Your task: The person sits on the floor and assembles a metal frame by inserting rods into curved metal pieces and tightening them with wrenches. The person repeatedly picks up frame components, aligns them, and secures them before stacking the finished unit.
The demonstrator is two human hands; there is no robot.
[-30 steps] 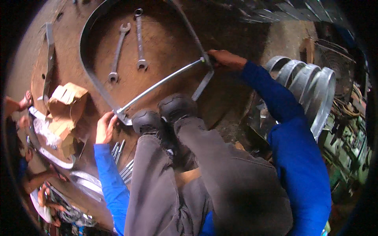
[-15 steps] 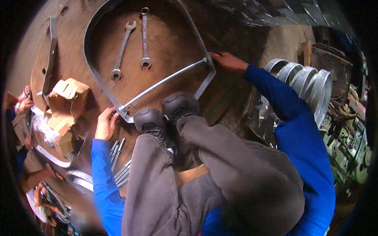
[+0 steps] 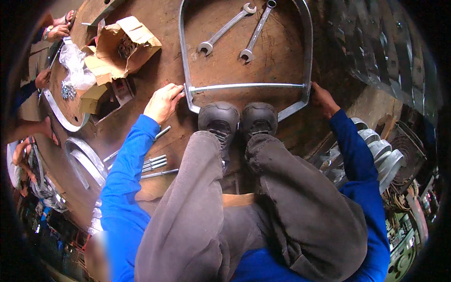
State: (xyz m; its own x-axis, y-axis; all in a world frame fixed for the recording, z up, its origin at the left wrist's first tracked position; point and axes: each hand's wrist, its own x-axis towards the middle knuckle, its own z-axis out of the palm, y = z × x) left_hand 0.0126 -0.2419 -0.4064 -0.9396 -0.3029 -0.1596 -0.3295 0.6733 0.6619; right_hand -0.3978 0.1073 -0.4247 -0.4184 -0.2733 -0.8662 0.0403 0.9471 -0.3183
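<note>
Bent metal band [image 3: 308,51] is on the brown surface [image 3: 272,56], mid-width, ahead of the shoes [image 3: 218,117]; legs run toward the wearer, lower ends angled inward at the shoes. Threaded rod [image 3: 249,86] spans leg to leg, roughly level.

Left hand [image 3: 162,102]: fingers bunched at the rod's left end, just outside the band. Can't tell if they pinch the rod or only touch. Right hand [image 3: 324,99]: against the outside of the right leg at the other rod end; fingers in shadow, grip can't be told.

Inside the band: two wrenches, left one [image 3: 227,29] slanted, right one [image 3: 258,31] steeper, apart. Loose rods [image 3: 154,164] by the wearer's left leg. Torn open carton [image 3: 143,50] toward the surface's left edge, plastic bag [image 3: 77,68] beside it. Curved strips [image 3: 89,160] nearer the wearer. More bent bands [image 3: 376,148] grouped right, past the right sleeve.
</note>
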